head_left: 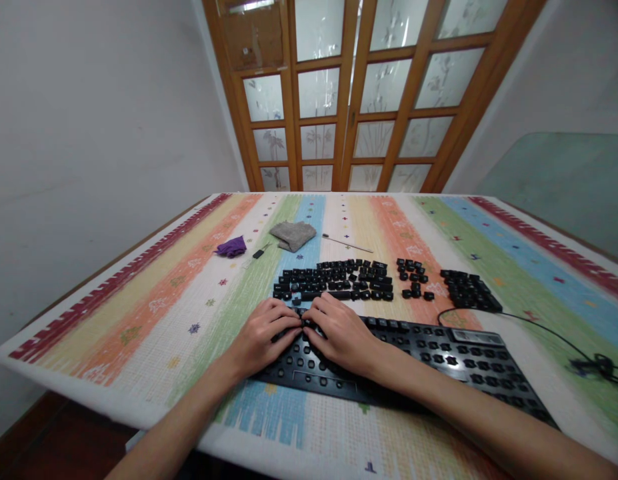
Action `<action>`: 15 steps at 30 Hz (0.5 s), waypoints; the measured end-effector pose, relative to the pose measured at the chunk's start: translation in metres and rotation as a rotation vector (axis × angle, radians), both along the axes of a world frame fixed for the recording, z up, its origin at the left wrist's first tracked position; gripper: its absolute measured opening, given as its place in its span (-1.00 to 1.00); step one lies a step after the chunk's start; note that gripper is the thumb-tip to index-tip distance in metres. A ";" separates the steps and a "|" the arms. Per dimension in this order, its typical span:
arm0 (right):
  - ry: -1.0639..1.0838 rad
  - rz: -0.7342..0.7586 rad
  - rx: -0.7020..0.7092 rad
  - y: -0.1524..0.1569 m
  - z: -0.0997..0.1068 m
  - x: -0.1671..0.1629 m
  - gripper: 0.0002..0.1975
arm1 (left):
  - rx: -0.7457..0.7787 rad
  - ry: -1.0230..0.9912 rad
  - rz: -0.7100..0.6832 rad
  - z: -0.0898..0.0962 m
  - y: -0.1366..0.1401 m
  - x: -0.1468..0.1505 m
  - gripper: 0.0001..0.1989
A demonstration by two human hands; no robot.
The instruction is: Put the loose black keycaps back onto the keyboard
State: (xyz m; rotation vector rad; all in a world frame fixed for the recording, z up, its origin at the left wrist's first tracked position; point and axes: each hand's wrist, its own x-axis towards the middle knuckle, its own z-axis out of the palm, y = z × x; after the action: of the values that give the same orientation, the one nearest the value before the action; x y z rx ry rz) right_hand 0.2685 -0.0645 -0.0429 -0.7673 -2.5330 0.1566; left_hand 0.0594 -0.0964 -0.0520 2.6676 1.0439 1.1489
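Note:
A black keyboard (389, 353) lies at a slant near the table's front edge, most of its key posts bare. Some keycaps (389, 324) sit along its back row. Over its far left corner, my left hand (266, 333) is closed, thumb and fingers pinched together. My right hand (341, 337) is closed too, its fingertips meeting the left ones from the other side. Between them shows a small dark piece that looks like a keycap (303, 324), mostly covered by the fingers. Just behind the keyboard, loose black keycaps (333, 277) are laid out in rows.
Further keycap groups (411, 273) and a number-pad block (469, 290) lie to the right. A black cable (533, 321) curves off rightward. Farther back are a grey cloth (293, 235), a purple cloth (231, 247), a small black item (259, 254) and a thin rod (349, 243).

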 end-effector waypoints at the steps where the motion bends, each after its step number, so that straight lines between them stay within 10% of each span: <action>1: 0.009 0.001 -0.001 0.000 0.000 0.000 -0.94 | 0.003 -0.003 -0.002 0.000 0.000 0.000 -0.90; 15: -0.035 -0.029 0.103 -0.002 0.001 -0.003 -0.90 | -0.049 -0.015 0.017 -0.003 0.001 0.000 -0.87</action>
State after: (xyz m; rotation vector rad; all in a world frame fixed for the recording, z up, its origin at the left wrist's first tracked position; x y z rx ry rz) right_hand 0.2653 -0.0666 -0.0422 -0.7721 -2.5396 0.0031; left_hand 0.0594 -0.0958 -0.0554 2.6143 1.0798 1.1287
